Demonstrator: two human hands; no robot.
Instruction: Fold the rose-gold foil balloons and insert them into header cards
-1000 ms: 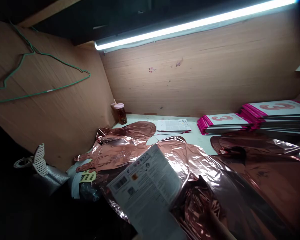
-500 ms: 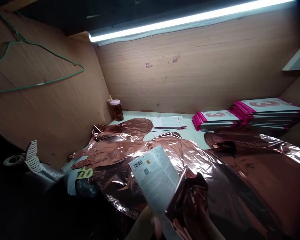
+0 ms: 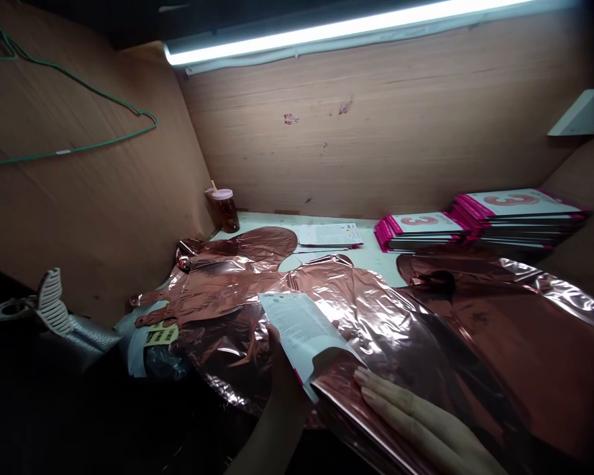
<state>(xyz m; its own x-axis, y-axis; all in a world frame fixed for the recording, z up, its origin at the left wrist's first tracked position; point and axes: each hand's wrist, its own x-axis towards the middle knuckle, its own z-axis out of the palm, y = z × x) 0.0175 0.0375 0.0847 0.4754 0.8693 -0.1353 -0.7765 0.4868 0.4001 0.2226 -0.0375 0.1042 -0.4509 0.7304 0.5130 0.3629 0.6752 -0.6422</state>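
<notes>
My left hand is closed around the edges of a flat white printed packet, tilted away from me, with its thumb along the left edge and a fingertip at the right. A folded rose-gold foil balloon lies against the packet's near end; whether its tip is inside I cannot tell. Along the foil's right side, the fingers of my right hand are straight and pressed together, with the thumb hidden. Under both hands spread large rose-gold foil balloons, flat and shiny, over the white table.
Pink-edged packets printed with a 3 are stacked at the back right. Another white packet lies at the back middle, and a lidded cup stands in the back left corner. A green hanger hangs on the left wall.
The packet has turned more upright, and my left hand now shows along its side. My right hand has come into view on the foil, which was crumpled and now looks folded flat.
</notes>
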